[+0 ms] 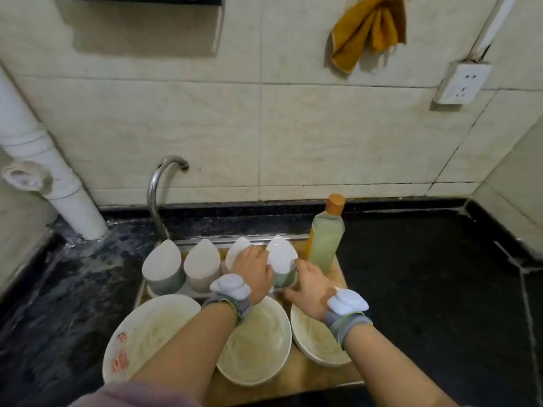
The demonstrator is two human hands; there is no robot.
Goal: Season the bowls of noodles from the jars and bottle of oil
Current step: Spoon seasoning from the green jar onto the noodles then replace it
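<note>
- Noodles, pale and thin, lie in three white round bowls on a wooden board over the sink: left bowl (138, 333) with red marks on its rim, middle bowl (255, 348), right bowl (314, 342). No seasoning or oil is visible on them, though the picture is soft; judged unseasoned.
- Four jars with white teardrop-shaped lids stand in a row behind the bowls. First jar (161, 267), grey-bodied, lid shut, untouched. Second jar (202, 267), pale-bodied, lid shut, untouched.
- Third jar (239, 249) is mostly hidden; the left hand (254, 271) reaches across it, fingers apart and pressed to the left side of the fourth jar.
- Fourth jar (282, 261), clear-bodied, sits between both hands. Its lid is tilted up toward the wall; whether it is opening or merely seated at an angle cannot be determined.
- Right hand (310, 284) touches the jar's right side low down, fingers spread rather than closed around it. Both wrists carry grey straps with white modules.
- Tall plastic bottle of pale yellow-green oil (326, 242), orange cap on, stands upright just right of the fourth jar, untouched.
- Assessment: task at its opening stage; the fourth jar is being taken up or opened. All three bowls, remaining jars and the oil appear outstanding.
</note>
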